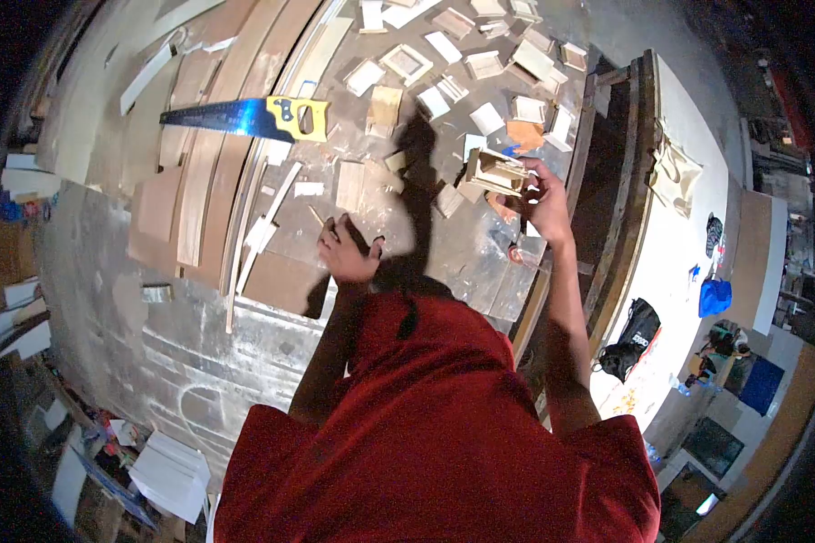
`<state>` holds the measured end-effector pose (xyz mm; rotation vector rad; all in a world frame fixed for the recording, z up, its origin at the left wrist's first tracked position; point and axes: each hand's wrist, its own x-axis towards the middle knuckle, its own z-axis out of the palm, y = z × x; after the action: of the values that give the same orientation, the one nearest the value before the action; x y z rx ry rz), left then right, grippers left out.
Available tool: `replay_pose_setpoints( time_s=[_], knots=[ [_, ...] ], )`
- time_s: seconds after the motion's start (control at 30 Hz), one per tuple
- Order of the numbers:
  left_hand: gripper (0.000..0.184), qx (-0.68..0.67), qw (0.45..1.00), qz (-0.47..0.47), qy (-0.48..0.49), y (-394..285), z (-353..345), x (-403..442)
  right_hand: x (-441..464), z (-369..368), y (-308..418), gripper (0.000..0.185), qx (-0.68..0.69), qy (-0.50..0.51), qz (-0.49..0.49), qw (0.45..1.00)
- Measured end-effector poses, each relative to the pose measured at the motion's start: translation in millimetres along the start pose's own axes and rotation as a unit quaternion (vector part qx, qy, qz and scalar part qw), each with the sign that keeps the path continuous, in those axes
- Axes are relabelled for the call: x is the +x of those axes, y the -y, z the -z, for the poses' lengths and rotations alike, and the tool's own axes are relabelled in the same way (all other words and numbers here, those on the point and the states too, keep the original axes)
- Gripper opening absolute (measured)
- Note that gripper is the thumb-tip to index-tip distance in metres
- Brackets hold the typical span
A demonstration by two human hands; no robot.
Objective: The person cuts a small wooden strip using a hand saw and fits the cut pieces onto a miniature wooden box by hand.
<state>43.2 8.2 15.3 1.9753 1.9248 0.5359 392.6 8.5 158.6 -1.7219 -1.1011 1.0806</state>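
My right hand (545,204) grips a small open wooden box (496,172), raised over the work surface, with fingers and thumb at its right end. To the left, my left hand (349,253) hovers palm up, its thumb apart from the fingers. A thin brown stick (316,215) juts from between its fingertips; whether it is a pencil I cannot tell. Beyond that hand lies a handsaw (244,119) with a yellow and black handle, flat on long boards. A wooden block (360,185) sits between my hands, partly beside my shadow.
Several small wooden frames and boxes (406,65) are scattered across the far work surface. Long boards (195,213) and narrow white strips (267,222) lie left. A roll of tape (157,293) rests nearer. At right, a pale bench (675,244) carries a black bag (638,330) and a blue pouch (715,297).
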Motion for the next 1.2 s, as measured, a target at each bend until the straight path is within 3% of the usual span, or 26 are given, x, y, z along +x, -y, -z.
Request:
replay_pose_setpoints(
  time_s=[0.1,0.17,0.23,0.3,0.37,0.4,0.47,0.5,0.57,0.7,0.77,0.83,0.97,1.2],
  knots=[
    [0.091,-0.013,0.999,0.002,-0.053,-3,-6,0,5,5,2,0.054,-0.112,-0.037,0.092,0.989],
    [0.087,-0.002,0.998,0.000,-0.068,-3,-7,4,14,6,-7,0.065,-0.071,-0.063,0.080,0.992],
    [0.076,-0.122,0.986,-0.035,-0.108,-4,-4,15,14,9,-9,0.064,-0.041,-0.062,0.056,0.996],
    [0.029,-0.257,0.958,-0.061,-0.115,-23,9,25,14,9,-16,0.063,0.005,-0.046,0.054,0.997],
    [0.017,-0.366,0.930,0.030,0.008,-69,52,42,5,7,7,0.063,-0.023,-0.017,0.032,0.999],
    [0.017,-0.361,0.932,0.031,0.010,-90,66,50,1,4,10,0.063,-0.018,-0.016,0.030,0.999],
    [0.017,-0.522,0.850,0.013,0.063,-126,84,69,-4,0,14,0.064,-0.021,-0.001,0.085,0.996],
    [0.017,-0.520,0.852,0.012,0.065,-137,91,76,-8,-3,16,0.064,-0.018,-0.002,0.084,0.996],
    [0.018,-0.458,0.873,-0.002,0.167,-153,98,84,-15,-9,18,0.064,-0.076,0.003,0.086,0.993],
    [0.019,-0.400,0.891,-0.026,0.214,-147,82,78,-25,-26,3,0.064,-0.077,-0.015,0.135,0.988],
    [0.019,-0.408,0.892,-0.038,0.191,-143,77,71,-29,-33,-6,0.065,-0.112,-0.017,0.124,0.986],
    [0.016,-0.396,0.901,-0.048,0.169,-129,67,64,-31,-46,-27,0.065,-0.056,-0.025,0.167,0.984],
    [0.015,-0.316,0.926,-0.050,0.201,-116,75,57,-42,-59,-28,0.062,-0.102,-0.004,0.102,0.990],
    [0.008,-0.272,0.950,-0.091,0.119,-92,78,45,-53,-85,-40,0.064,-0.092,0.008,0.078,0.993]
  ],
)
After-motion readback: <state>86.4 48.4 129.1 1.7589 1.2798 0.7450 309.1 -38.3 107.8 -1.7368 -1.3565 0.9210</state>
